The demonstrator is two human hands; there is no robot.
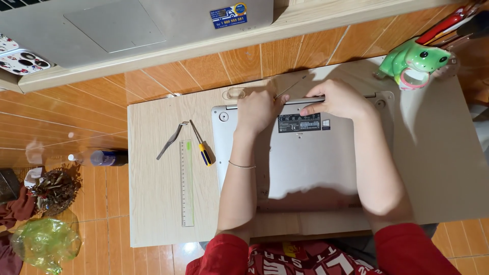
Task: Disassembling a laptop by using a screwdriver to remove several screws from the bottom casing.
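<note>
Both my hands grip the laptop's far edge: left hand and right hand curled tight, screwdriver alongside.

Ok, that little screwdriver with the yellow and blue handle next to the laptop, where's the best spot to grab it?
Probably by the yellow and blue handle of the screwdriver, its thicker near end, beside the laptop. Come from above with the left hand. It lies flat on the table, thin shaft pointing away, with the ruler just left.
</note>
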